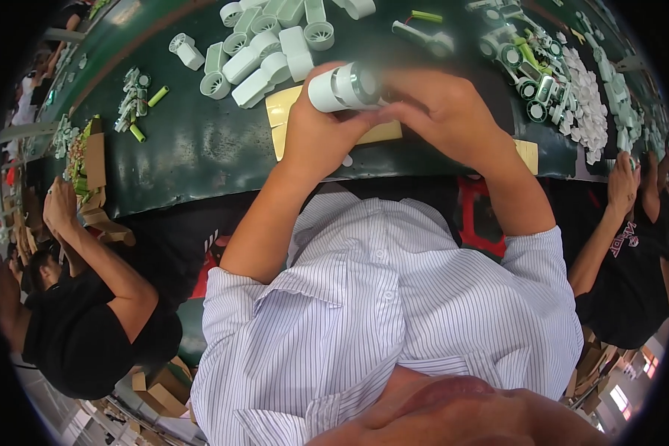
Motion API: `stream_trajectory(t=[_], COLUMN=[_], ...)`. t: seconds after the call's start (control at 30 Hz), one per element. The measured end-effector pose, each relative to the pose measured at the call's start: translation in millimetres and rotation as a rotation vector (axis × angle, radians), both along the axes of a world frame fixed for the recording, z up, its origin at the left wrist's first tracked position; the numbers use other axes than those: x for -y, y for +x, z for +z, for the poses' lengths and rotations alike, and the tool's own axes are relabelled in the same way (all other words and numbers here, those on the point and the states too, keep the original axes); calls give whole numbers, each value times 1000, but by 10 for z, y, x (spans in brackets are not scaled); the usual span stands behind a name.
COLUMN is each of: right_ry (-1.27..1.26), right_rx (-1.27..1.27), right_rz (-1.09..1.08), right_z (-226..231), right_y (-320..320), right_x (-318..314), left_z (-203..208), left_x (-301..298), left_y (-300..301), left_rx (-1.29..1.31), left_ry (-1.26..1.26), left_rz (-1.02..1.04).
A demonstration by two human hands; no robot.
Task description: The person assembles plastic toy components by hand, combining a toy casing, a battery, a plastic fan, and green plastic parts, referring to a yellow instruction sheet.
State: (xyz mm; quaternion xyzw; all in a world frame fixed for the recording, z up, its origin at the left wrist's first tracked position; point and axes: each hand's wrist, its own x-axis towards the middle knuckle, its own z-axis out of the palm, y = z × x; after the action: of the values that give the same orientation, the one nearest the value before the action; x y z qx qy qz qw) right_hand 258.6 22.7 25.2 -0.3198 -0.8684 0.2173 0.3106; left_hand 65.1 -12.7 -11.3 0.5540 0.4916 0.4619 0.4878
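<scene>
Striped shirt (379,312) filled the foreground. Both hands gripped one pale green tube (343,87) above the table's (193,149) near edge: left hand (321,130) wrapped underneath, right hand (431,111) pinching its end. Tube pile (267,44) lay behind.

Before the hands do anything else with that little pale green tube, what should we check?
1. Left hand has the tube: ok, fingers wrap its left end.
2. Right hand on the tube too: ok, fingertips meet its right end.
3. Tube's metal-looking end seated: cannot tell, blurred.
4. Room beneath: ok, only a yellow sheet lies on the green table.
5. More parts within reach: ok, a pile of pale tubes sits just beyond the hands.
6. Neighbours' hands clear: ok, both work off at the sides.
</scene>
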Motion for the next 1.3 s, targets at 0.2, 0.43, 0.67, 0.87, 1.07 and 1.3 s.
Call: stream_trajectory(t=[0.2,0.43,0.67,0.87,1.07,1.3], right_ry=[-5,103,33,-558,-11,57], right_rx=[38,41,-66,-485,-139,-45], right_rz=[-21,-12,22,173,64,52], right_z=[56,15,98,-18,32,-116], right_y=[34,13,92,210,233,224], right_x=[-18,-7,-68,-30,-37,-78], left_z=[122,47,-109,81,200,62], left_x=[-32,22,-19,-3,-50,-115], left_y=[-88,-43,9,-109,-193,-220], left_rx=[451,555,557,274,-64,-244], left_ry=[-132,-121,-27,90,233,300], left_rz=[-138,-110,-80,-246,-156,-140])
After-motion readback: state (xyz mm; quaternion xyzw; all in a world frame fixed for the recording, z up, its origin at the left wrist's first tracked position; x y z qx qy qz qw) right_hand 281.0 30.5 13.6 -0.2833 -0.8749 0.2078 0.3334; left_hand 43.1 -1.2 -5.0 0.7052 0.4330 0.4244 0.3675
